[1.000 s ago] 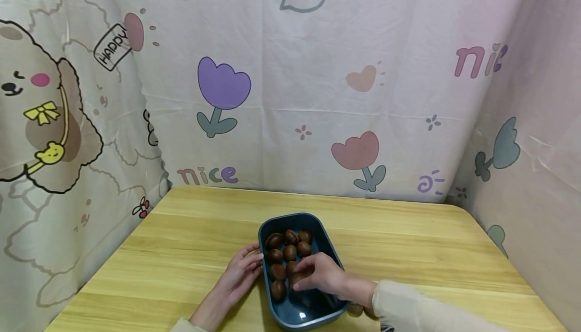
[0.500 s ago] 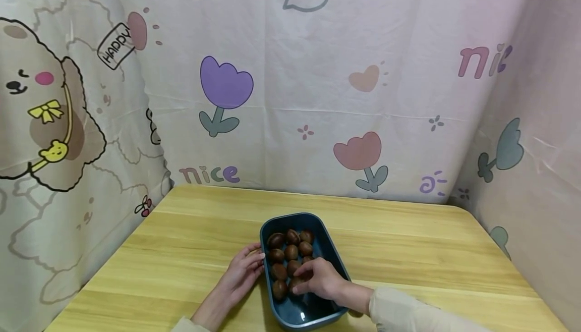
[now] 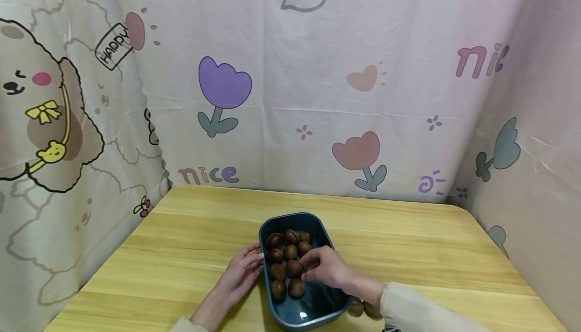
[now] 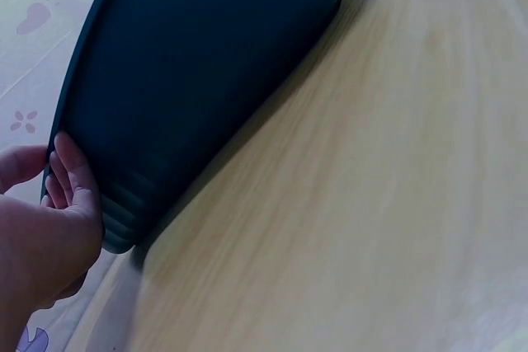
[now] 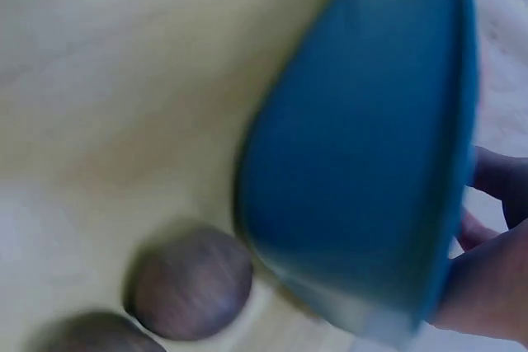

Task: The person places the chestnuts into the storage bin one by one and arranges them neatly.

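Several brown chestnuts (image 3: 293, 269) lie in rough rows in a deep, dark blue rectangular container (image 3: 317, 312), mostly toward its left and far side. My left hand (image 3: 242, 275) rests along the container's left wall, fingertips at the rim; in the left wrist view its fingers (image 4: 76, 172) touch the outer wall. Over the container's right half is my right hand (image 3: 328, 267), its thumb and fingers slightly parted beside the chestnuts, with nothing seen between them. The nearest chestnut (image 3: 297, 288) sits just below its thumb. The right fingers cover part of the third row.
Outside the container, by its near right corner, more chestnuts (image 3: 355, 307) lie on the wooden table (image 3: 204, 221), partly behind the right sleeve (image 3: 422, 307). The right wrist view shows a chestnut (image 5: 191, 282) close to the container's wall. A printed curtain (image 3: 290, 79) surrounds the table.
My right hand has let go of a chestnut in the near row and moved up and right. More chestnuts outside the container show now than half a second ago. The left hand stays put.
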The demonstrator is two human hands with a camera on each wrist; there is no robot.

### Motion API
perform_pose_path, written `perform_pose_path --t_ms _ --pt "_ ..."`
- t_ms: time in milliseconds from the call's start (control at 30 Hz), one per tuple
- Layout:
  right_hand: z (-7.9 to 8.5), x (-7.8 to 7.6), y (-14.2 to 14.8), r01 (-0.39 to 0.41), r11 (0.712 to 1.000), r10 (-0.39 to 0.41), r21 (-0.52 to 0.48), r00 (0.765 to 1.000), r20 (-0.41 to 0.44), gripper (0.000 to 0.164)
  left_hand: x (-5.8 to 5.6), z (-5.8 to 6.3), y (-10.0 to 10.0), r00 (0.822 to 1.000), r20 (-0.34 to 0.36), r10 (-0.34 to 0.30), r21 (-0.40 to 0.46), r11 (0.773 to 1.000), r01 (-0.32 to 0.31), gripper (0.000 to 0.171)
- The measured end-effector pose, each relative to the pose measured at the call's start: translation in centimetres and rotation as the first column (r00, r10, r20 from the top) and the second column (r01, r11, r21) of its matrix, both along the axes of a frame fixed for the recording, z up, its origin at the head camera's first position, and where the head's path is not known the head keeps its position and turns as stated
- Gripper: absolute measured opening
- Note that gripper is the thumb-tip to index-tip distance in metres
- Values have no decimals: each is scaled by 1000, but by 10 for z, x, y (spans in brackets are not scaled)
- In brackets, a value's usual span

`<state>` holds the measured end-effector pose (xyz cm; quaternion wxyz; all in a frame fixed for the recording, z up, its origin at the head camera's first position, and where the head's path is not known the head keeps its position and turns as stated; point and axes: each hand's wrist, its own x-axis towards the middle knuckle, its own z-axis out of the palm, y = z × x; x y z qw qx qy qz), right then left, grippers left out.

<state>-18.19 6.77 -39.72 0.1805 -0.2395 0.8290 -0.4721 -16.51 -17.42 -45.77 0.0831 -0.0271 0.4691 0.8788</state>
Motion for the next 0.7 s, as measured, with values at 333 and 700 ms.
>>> perform_pose_path --t_ms 333,700 --pt "14 -5 27 50 997 -54 -51 994 -96 26 -1 -2 0 1000 2 6 -4 1000 -6 23" --pt "0 3 72 102 983 -111 -150 992 -58 29 -1 -3 0 1000 -20 -8 -4 1000 8 21"
